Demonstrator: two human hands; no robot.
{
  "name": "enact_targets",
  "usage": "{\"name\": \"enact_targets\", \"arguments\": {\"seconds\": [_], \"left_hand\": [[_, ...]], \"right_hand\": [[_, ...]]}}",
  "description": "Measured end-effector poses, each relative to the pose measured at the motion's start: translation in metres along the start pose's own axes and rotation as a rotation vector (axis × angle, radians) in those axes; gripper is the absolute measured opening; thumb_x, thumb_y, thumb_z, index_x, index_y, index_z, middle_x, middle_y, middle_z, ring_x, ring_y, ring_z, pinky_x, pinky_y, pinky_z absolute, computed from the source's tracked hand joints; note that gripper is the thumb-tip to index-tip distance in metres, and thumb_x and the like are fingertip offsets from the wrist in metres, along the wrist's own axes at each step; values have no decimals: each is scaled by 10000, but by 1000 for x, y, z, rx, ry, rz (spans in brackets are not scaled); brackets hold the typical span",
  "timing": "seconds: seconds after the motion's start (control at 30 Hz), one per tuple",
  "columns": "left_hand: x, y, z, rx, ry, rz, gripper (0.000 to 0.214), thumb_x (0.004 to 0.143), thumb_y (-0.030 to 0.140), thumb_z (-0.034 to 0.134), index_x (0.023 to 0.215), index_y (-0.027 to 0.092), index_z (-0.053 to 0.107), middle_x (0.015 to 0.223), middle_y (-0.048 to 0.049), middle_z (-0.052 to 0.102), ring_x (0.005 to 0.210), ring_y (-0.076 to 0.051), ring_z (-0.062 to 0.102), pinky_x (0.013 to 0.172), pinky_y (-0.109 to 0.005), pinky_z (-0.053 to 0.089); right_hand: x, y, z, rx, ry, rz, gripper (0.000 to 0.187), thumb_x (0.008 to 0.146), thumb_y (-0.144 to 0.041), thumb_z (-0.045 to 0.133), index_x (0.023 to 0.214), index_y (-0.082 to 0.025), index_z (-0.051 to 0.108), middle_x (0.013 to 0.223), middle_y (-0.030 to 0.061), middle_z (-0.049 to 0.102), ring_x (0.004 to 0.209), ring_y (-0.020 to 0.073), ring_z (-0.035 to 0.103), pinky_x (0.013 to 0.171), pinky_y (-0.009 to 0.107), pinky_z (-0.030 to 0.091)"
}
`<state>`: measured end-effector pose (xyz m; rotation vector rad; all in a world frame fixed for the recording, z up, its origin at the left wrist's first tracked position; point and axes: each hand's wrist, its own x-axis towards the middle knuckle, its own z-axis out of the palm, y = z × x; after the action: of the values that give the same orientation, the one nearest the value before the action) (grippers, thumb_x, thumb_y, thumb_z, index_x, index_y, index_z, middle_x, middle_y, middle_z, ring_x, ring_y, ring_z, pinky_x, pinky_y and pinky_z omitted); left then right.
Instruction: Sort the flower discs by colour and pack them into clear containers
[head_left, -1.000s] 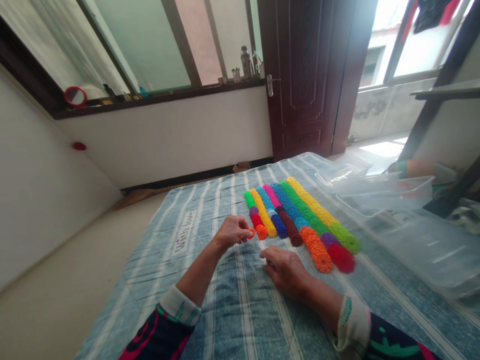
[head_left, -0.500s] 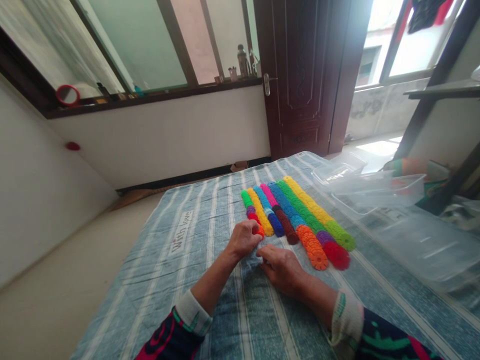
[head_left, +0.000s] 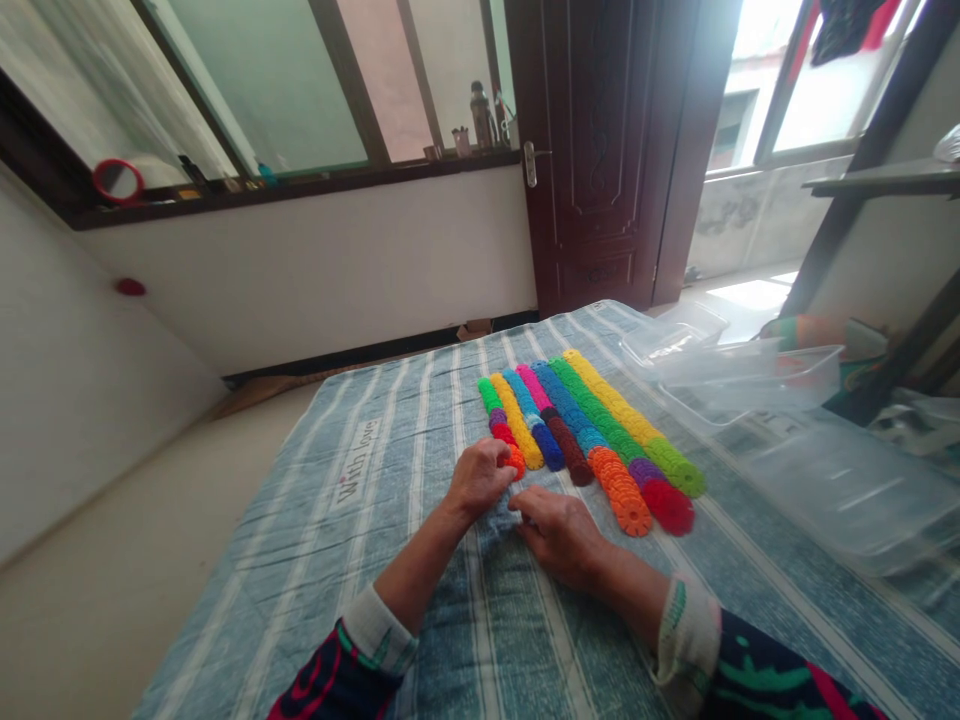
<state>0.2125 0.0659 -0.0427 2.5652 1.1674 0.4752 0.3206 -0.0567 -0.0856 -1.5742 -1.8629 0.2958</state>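
Note:
Overlapping notched plastic discs lie in several slanting rows on a striped cloth. The leftmost row runs green, purple, red and orange; my left hand (head_left: pixel 480 477) is closed at its near end, fingertips on an orange disc (head_left: pixel 517 458) and partly covering it. To the right, my right hand (head_left: pixel 562 532) is bent over the cloth, with a gap between thumb and forefinger and nothing visible in it. Beside that row lies a yellow row (head_left: pixel 517 420). Farther right, a longer row ends in orange discs (head_left: pixel 622 490), and another ends in red discs (head_left: pixel 670 508).
Clear plastic boxes (head_left: pixel 780 375) and a large clear lid or tray (head_left: pixel 862 490) lie on the right of the cloth-covered surface (head_left: pixel 390 560). Behind are a brown door (head_left: pixel 592 150) and a window sill (head_left: pixel 300 190) with a flask (head_left: pixel 481 115) and a red-rimmed mirror (head_left: pixel 118 182).
The whole view has shifted slightly. Both hands stay almost where they were beside the end of the leftmost row, and the disc rows look the same.

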Motion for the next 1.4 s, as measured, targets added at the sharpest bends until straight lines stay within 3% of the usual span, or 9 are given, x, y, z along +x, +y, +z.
{"name": "enact_targets", "arguments": {"seconds": [0.1, 0.33, 0.57, 0.83, 1.07, 1.4], "left_hand": [[-1, 0, -2, -5, 27, 4, 5, 686, 144, 629, 685, 149, 629, 679, 14, 569, 645, -113, 516, 627, -217, 384], [-1, -3, -3, -66, 8, -1, 251, 752, 147, 575, 974, 148, 693, 676, 17, 604, 627, -115, 547, 662, -217, 426], [-16, -2, -15, -47, 10, 10, 163, 770, 182, 545, 820, 149, 696, 709, -6, 625, 657, -125, 565, 667, -227, 423], [-64, -14, -33, -139, -33, 36, 185, 797, 270, 514, 734, 166, 654, 733, -22, 635, 708, -151, 585, 680, -248, 446], [-95, -22, -18, -152, -16, 99, 199, 830, 238, 466, 724, 177, 624, 751, -35, 629, 712, -156, 595, 683, -258, 450], [-100, -28, -5, -60, 7, 114, 171, 853, 207, 459, 843, 173, 626, 828, -54, 625, 758, -170, 602, 702, -276, 446]], "right_hand": [[0, 2, 2, -4, 11, -12, 203, 799, -120, 529, 972, -201, 597, 924, 44, 655, 814, 185, 613, 664, 271, 397], [-1, 4, 3, 15, 26, -24, 193, 798, -130, 540, 965, -208, 597, 925, 41, 658, 811, 175, 615, 677, 262, 408], [-2, 4, 4, 3, 37, -20, 197, 803, -140, 550, 977, -216, 602, 912, 33, 657, 806, 166, 612, 694, 256, 419], [-4, 4, 4, -5, 63, -27, 220, 808, -131, 544, 1004, -206, 609, 923, 37, 666, 819, 159, 614, 719, 256, 428], [-6, 1, 4, -64, 82, -31, 251, 805, -112, 531, 1027, -204, 603, 914, 36, 662, 820, 162, 612, 718, 262, 432], [-9, -4, 5, -153, 73, -29, 251, 814, -101, 525, 1027, -207, 605, 921, 34, 647, 815, 156, 591, 714, 253, 418]]}}
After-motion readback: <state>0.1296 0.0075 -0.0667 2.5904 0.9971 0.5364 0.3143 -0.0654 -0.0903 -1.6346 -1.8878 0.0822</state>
